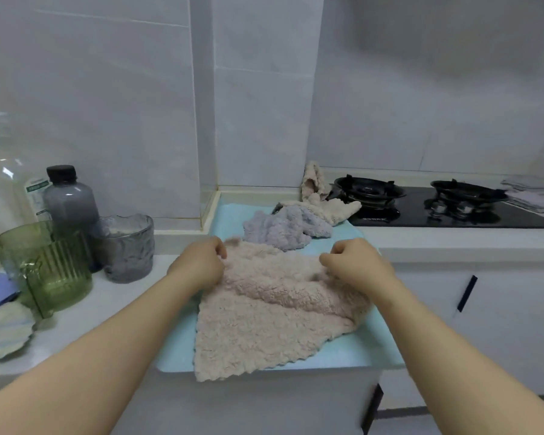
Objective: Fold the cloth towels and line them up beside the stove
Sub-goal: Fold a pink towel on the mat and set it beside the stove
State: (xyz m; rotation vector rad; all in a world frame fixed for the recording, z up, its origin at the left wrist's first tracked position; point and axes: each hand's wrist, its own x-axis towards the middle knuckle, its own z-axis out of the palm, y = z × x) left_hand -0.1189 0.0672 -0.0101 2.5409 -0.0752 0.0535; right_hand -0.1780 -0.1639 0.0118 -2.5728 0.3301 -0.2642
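A fluffy beige-pink towel [264, 318] lies spread on a light blue mat [343, 350] at the counter's front, its near edge hanging over the rim. My left hand [198, 265] pinches the towel's far left corner. My right hand [355, 265] pinches its far right edge. Behind it a grey-lilac towel [283, 227] lies crumpled on the mat. A cream towel [324, 202] is bunched against the wall corner, draped toward the black gas stove [437, 208] on the right.
Left of the mat stand a grey textured glass [128, 249], two green ribbed glasses [51, 271], a dark-capped grey bottle [69, 199] and a large clear bottle [0, 189]. A pale striped cloth [4, 331] lies at the front left. White cabinet doors run below the stove.
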